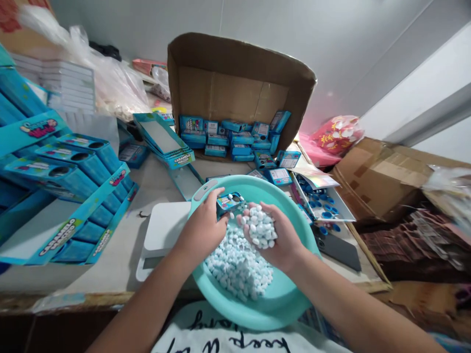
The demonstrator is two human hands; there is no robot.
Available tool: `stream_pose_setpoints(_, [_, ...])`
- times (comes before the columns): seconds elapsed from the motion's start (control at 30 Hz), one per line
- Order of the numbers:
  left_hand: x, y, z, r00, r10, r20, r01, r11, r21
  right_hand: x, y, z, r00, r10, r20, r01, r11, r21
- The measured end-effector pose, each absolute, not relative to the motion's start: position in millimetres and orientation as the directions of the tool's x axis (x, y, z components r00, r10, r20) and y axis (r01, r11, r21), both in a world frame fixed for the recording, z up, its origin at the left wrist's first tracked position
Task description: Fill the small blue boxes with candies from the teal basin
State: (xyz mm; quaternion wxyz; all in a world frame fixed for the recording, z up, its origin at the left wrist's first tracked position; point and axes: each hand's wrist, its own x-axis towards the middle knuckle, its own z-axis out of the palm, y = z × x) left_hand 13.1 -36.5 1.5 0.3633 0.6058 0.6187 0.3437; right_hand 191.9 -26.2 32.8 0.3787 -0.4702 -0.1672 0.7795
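My left hand (pixel 208 220) grips a small blue candy box (pixel 228 202) over the left part of a turquoise basin (pixel 290 299). A few white pieces lie on top of that box near its opening. Palm up, my right hand (pixel 281 235) cups a heap of small white and pale blue candies (pixel 262 226) just to the right of the box. Below both hands, a pile of the same candies (pixel 239 269) covers the basin's bottom. The basin sits at the table's front edge, against my shirt.
A white scale (pixel 165 228) stands left of the basin. Display trays (pixel 69 230) of blue boxes fill the left side. Behind, a cardboard box (pixel 239 83) lies open with several blue boxes inside. A phone (pixel 336 250) and a tray of blue parts (pixel 326 201) are on the right.
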Motion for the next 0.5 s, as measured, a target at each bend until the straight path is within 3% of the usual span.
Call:
stream_pose_setpoints(0.13, [11.3, -39.0, 2.4, 0.138, 0.989, -0.049, 0.502, -0.027, 0.865, 191.5, -12.9, 40.6, -0.106, 0.801, -0.589, -0.611, -0.520, -0.596])
stream_pose_setpoints(0.3, [7.5, -41.6, 4.7, 0.351, 0.935, -0.044, 0.413, -0.112, 0.904, 190.2, -10.8, 40.6, 0.055, 0.925, -0.376, -0.571, -0.280, -0.772])
stream_pose_setpoints(0.5, [3.8, -41.7, 9.9, 0.443, 0.894, -0.072, 0.382, -0.115, 0.917, 193.8, -14.6, 42.4, 0.101, 0.944, -0.313, -0.564, -0.205, -0.800])
